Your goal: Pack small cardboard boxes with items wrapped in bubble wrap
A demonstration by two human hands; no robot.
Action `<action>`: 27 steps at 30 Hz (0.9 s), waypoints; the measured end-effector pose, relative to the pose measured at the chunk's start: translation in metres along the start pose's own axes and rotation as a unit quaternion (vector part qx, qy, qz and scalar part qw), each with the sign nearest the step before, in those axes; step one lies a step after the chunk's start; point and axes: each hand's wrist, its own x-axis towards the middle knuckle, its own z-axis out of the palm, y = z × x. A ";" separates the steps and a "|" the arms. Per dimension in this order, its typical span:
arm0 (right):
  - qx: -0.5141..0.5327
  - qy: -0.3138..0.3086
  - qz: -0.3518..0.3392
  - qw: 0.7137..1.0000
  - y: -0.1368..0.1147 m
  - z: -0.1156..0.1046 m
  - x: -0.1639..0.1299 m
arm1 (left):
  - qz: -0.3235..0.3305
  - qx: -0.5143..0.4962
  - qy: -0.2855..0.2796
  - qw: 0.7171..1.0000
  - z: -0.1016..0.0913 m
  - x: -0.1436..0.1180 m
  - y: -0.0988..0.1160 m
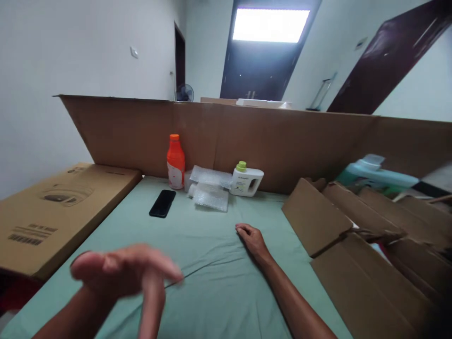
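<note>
My left hand (pixel 123 270) is raised close to the camera, blurred, with its fingers apart and nothing in them. Resting on the green cloth (pixel 197 240), my right hand (pixel 253 240) has its fingers curled in, and no object shows in it. Beyond the hands a black smartphone (pixel 162 203) lies flat. Behind it stands an orange bottle (pixel 175 162) with a matching cap. Several pieces of bubble wrap (pixel 212 195) are piled beside that bottle. To their right is a white jug (pixel 246 181) with a green cap and a side handle. Neither hand touches these things.
A tall cardboard panel (pixel 247 132) runs along the back. On the left lies a large flat cardboard box (pixel 63 202). Open cardboard boxes (pixel 318 216) fill the right side, with a teal bottle (pixel 379 176) lying among them. A fan (pixel 184 92) stands beyond the panel.
</note>
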 end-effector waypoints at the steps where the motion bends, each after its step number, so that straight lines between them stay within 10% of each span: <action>1: -0.002 0.006 -0.003 1.000 0.001 0.002 -0.001 | 0.005 0.062 0.011 0.998 -0.008 0.021 -0.001; 10: -0.024 0.017 -0.029 0.999 0.007 0.005 -0.007 | -0.117 0.417 0.208 0.877 -0.015 0.181 -0.092; 22: -0.062 0.016 -0.064 0.996 0.020 0.004 -0.003 | -0.121 0.521 0.230 0.813 -0.019 0.210 -0.121; 27: -0.092 0.041 -0.070 0.992 -0.001 0.012 -0.018 | -0.081 0.513 0.169 0.837 -0.004 0.159 -0.118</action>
